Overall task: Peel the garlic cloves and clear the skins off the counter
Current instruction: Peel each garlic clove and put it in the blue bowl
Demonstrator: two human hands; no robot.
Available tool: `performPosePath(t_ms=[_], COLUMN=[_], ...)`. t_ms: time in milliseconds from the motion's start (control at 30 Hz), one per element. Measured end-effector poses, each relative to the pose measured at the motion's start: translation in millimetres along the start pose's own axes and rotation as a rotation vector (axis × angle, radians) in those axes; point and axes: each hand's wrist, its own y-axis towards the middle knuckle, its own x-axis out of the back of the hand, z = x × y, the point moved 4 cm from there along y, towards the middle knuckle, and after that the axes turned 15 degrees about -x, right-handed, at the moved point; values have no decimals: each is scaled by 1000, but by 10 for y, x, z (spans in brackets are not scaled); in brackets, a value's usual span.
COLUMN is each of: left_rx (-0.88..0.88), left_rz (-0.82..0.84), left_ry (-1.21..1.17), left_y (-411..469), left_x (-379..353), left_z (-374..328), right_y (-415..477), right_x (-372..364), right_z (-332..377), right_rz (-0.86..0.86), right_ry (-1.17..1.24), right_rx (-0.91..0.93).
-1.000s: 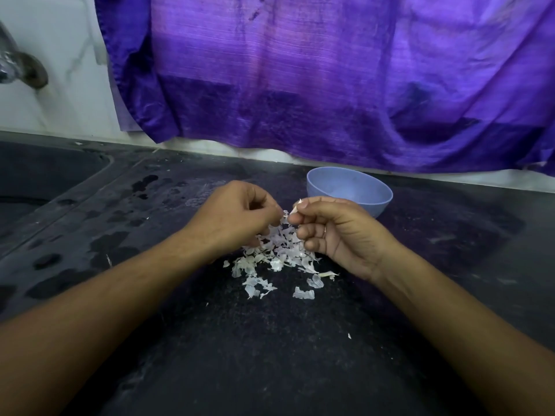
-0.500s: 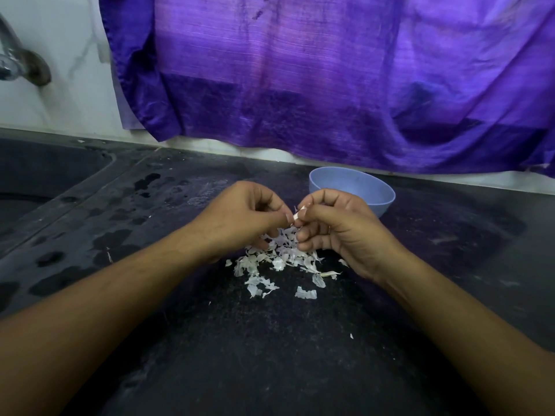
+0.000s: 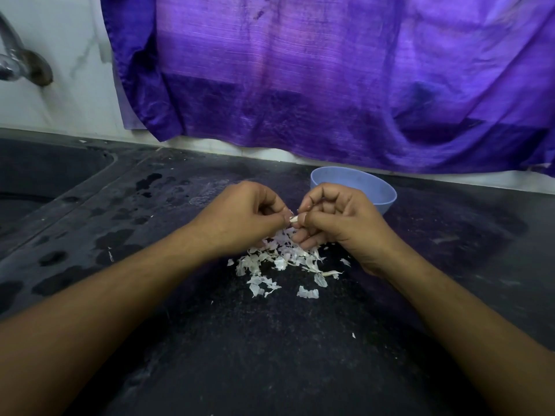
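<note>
A small pale garlic clove (image 3: 293,219) is pinched between the fingertips of both hands, a little above the counter. My left hand (image 3: 243,216) and my right hand (image 3: 336,219) meet at it, fingers curled. Only the clove's tip shows; the fingers hide the rest. Directly below lies a loose pile of white garlic skins (image 3: 282,262) on the dark counter (image 3: 240,355). A light blue bowl (image 3: 381,190) stands just behind my right hand; its contents are hidden.
A sink basin (image 3: 45,175) is sunk into the counter at the far left, with a metal tap (image 3: 18,64) on the wall above it. Wet patches mark the counter's left side. A purple cloth (image 3: 330,79) hangs along the back wall.
Both hands have closed together and risen slightly over the skins. The fingertips now pinch the clove from both sides.
</note>
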Motion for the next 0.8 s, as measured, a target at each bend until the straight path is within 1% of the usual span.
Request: performPosePath(t_ms=[67, 200, 433, 567, 700, 800], left_rx=[-11, -63, -52, -3, 68, 166], left_rz=[-2, -7, -1, -39, -43, -91], left_ry=[9, 140, 143, 118, 69, -122], left_y=[3, -4, -7, -7, -34, -47], left_x=[9, 34, 34, 55, 15, -42], left_z=[-15, -75, -96, -80, -65, -3], right_y=[5, 15, 11, -13, -15, -25], right_x=[8, 25, 58, 29, 25, -11], right_z=[-1, -11, -1, 1, 32, 67], right_rz=[-3, -31, -95, -103, -193, -226], right_ry=[-4, -53, -212, -344, -610, -705], right_rx=[5, 17, 86, 126, 270, 381])
